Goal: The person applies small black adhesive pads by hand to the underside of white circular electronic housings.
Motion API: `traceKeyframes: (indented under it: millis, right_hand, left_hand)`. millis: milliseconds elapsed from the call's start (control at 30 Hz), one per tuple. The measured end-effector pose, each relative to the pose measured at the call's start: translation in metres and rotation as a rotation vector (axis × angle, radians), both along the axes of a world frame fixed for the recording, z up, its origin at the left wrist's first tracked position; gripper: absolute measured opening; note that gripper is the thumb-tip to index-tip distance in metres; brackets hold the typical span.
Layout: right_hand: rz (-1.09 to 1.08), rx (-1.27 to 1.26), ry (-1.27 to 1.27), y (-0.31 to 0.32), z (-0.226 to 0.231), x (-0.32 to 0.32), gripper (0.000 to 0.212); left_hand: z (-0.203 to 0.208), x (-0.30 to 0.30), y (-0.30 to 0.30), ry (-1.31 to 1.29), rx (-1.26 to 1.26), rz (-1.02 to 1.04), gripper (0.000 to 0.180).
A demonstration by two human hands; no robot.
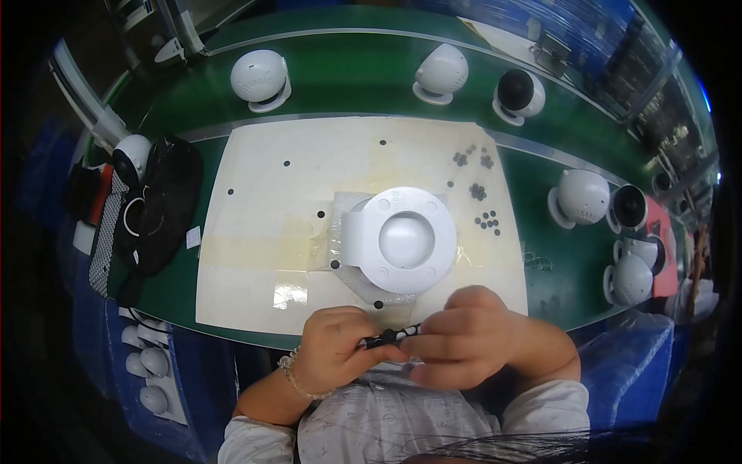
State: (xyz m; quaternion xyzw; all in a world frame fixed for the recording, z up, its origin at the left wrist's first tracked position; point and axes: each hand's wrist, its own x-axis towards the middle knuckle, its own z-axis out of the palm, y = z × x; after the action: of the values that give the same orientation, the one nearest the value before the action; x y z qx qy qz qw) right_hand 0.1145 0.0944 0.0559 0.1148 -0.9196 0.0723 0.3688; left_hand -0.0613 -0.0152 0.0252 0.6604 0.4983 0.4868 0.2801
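Note:
Near the board's front edge, both my hands are closed around a narrow strip of black round pads on pale backing (389, 337). My left hand (332, 346) pinches its left end between thumb and fingers. The curled fingers of my right hand (468, 336) are at the other end and hide part of it. Just beyond them a white round-bodied camera (440, 243) lies with its ring-shaped base facing up, several shallow round recesses around the rim. Single black pads (321, 214) are scattered on the board left of it, and small dark clusters (478, 191) lie to its right.
The cream board (263, 232) rests on a green bench. White cameras (259, 77) stand along the back, and more (583, 197) stand at the right by a pink tray (662, 247). A black cloth bag (166, 209) lies at the left. Further white units (147, 362) sit low on the left.

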Motion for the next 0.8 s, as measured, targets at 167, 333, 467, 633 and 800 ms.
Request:
traceKeyframes:
  millis: [167,333,467,633,800]
  right_hand:
    - [0.235,-0.838,0.003,0.001,0.0,-0.007,0.035]
    - [0.201,-0.819,-0.143,-0.004,0.012,-0.013,0.037]
    - [0.134,-0.677,-0.253,-0.002,0.023,-0.015,0.029]
    - [0.307,-0.715,-0.46,0.009,0.031,-0.017,0.025]
    - [0.43,-0.803,-0.408,0.01,0.022,-0.021,0.027]
  left_hand:
    - [0.005,0.003,0.0,0.028,-0.015,0.041,0.024]
    - [0.003,0.005,0.002,0.092,0.049,0.036,0.022]
    - [0.0,0.004,0.0,0.127,0.019,0.037,0.019]
    - [-0.011,-0.004,0.0,0.065,0.012,-0.039,0.018]
    - [-0.01,-0.014,0.008,0.185,0.095,-0.098,0.018]
